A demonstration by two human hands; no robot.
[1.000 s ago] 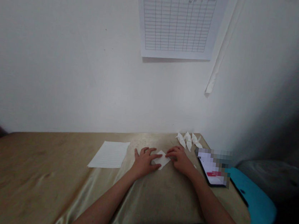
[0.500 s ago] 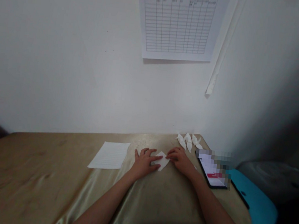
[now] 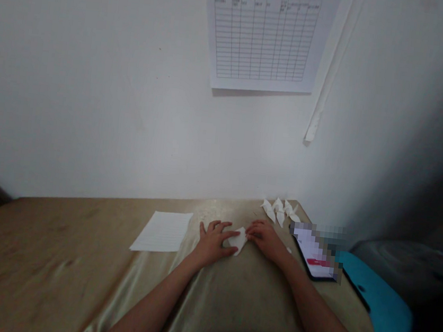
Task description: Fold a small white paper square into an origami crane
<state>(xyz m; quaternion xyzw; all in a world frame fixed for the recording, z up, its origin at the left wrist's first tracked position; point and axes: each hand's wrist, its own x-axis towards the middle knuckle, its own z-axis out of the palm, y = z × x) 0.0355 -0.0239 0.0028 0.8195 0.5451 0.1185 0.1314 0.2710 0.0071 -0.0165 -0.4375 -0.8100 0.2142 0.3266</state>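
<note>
A small folded piece of white paper (image 3: 239, 241) lies on the cloth-covered table between my two hands. My left hand (image 3: 215, 242) is open with its fingers spread, and its index finger and thumb rest on the paper's left part. At the paper's right edge, my right hand (image 3: 265, 237) has its fingertips closed on the corner. Several folded white paper pieces (image 3: 279, 211) lie in a row beyond my right hand, near the wall. A stack of lined white paper (image 3: 164, 231) lies flat to the left of my left hand.
A phone or tablet with a lit screen (image 3: 313, 251) lies right of my right forearm. Beyond the right table edge is a turquoise stool or chair (image 3: 388, 313). A printed table sheet (image 3: 265, 40) hangs on the wall. Gold-brown cloth (image 3: 55, 253) covers the table.
The right corner of the small paper has been turned inward by my right hand, so the paper looks narrower. My left hand has stayed in place.
</note>
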